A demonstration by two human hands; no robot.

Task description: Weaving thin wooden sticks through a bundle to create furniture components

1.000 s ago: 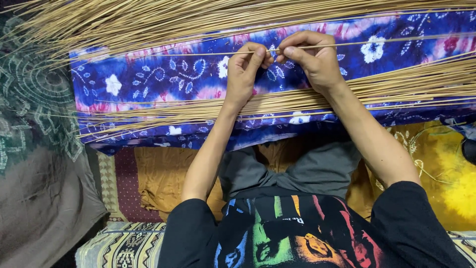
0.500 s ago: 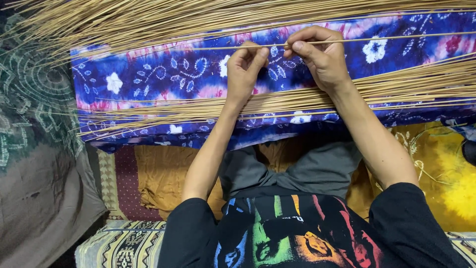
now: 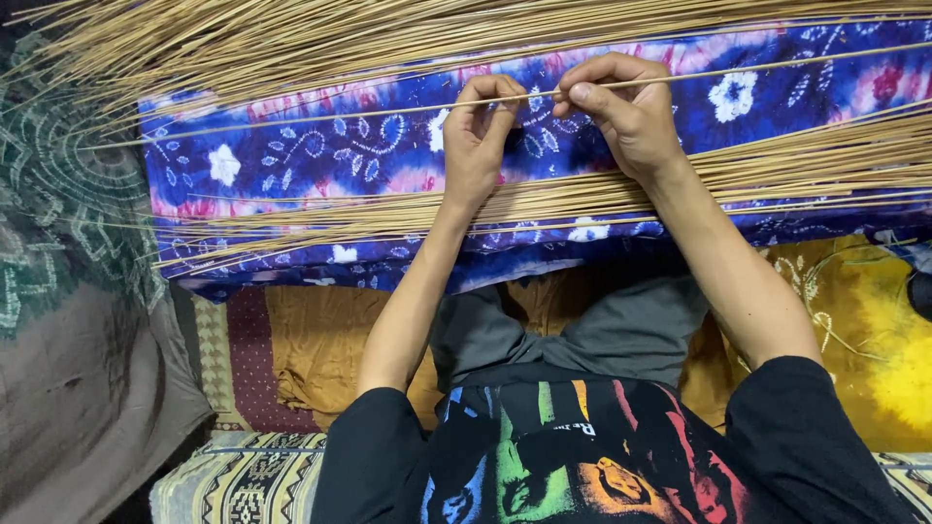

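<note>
Blue floral cloth underneath; left hand and right hand both pinch one thin stick, fingers closed, above stick bundle.

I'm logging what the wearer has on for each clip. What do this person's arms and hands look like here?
Both hands, the left hand and the right hand, are bare: no gloves, rings, watch or bracelets show. The forearms are bare too. Short black sleeves end at about the elbows, part of a black shirt with a multicoloured print on the front. Fingernails look short and unpainted.
</note>
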